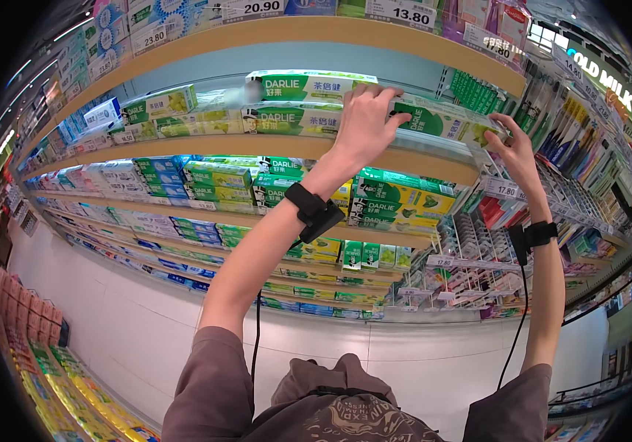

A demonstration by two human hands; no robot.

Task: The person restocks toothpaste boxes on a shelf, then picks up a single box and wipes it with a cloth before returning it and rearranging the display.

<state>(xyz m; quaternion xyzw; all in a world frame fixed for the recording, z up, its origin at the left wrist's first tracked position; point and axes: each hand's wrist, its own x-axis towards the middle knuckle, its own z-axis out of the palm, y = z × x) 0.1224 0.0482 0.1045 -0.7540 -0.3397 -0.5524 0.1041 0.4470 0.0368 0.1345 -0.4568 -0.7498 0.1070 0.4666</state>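
On the upper shelf, a green and white Darlie toothpaste box (433, 122) lies lengthwise near the right end. My right hand (513, 147) grips its right end, with thumb and fingers around the corner. At its left end is my left hand (366, 121), the thumb at the front face and the fingers bent over the top. Just left of that hand, two more Darlie boxes are stacked, an upper box (294, 86) and a lower box (290, 119). My left palm and wrist cover their right ends. Both wrists wear black straps with small devices and cables.
Lower shelves (419, 234) hold rows of green and yellow toothpaste boxes. More boxes (161, 103) stand farther left on the same shelf. Toothbrush packs hang on a rack (470, 243) at the right. A pale tiled floor (132, 295) lies below, with stacked goods (73, 383) at lower left.
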